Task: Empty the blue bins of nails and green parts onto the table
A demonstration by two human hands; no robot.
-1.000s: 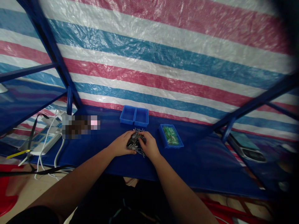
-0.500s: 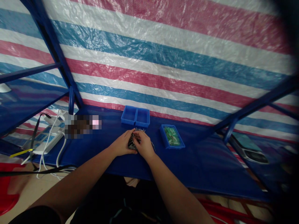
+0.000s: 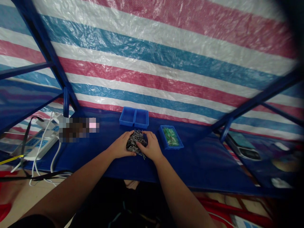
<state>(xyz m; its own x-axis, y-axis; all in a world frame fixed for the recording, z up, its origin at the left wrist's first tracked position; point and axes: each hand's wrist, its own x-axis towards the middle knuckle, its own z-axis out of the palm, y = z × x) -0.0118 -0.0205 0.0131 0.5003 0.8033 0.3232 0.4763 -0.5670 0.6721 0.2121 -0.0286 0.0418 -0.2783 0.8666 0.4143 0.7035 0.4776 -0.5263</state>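
Note:
A heap of thin, shiny metal pieces like nails or screws [image 3: 137, 141] lies on the blue table in front of me; their exact kind is too small to tell. My left hand [image 3: 123, 145] curves round the left side of the heap, its thumb along the near edge. On the other side my right hand [image 3: 152, 146] cups the heap, with its thumb resting over the top of the pieces. Some pieces stick out at the near and far sides between my hands. The fingertips of both hands are partly hidden behind the heap.
Two joined blue trays [image 3: 134, 117] stand behind the heap. A blue box with green packets [image 3: 171, 136] is to the right. At left lie a power strip [image 3: 42, 142] with cables and a blurred-out patch. A scale [image 3: 244, 147] stands far right, beyond a blue frame post.
My right hand has moved off the top of the heap to its right side, and my hands are farther apart. More of the metal pieces show. The view has shifted slightly.

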